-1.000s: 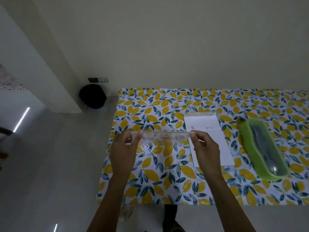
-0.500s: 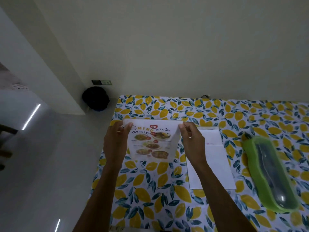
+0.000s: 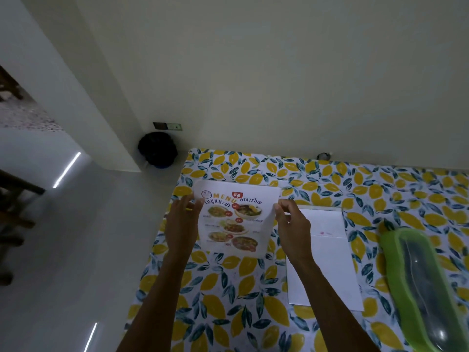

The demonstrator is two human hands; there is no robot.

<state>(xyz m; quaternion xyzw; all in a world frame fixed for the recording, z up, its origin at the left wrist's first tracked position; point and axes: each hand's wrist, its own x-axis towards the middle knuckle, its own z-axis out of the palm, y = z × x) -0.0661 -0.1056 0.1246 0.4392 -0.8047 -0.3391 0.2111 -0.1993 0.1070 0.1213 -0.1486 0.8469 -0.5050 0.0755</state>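
Observation:
A printed menu sheet (image 3: 234,217) with food pictures and the word MENU faces me, held up over the left part of the lemon-patterned table (image 3: 253,288). My left hand (image 3: 181,224) pinches its left edge near the top. My right hand (image 3: 291,224) pinches its right edge with thumb and fingers. The sheet's lower edge hangs just above the cloth.
A white paper sheet (image 3: 327,262) lies flat on the table right of my right hand. A long green container with a clear lid (image 3: 426,288) lies at the right. A black bag (image 3: 157,148) sits on the floor by the wall, left of the table.
The sheet was edge-on and flat between my hands a second ago; it has been turned up so its printed face shows. Both hands moved farther from me, and the camera tilted up.

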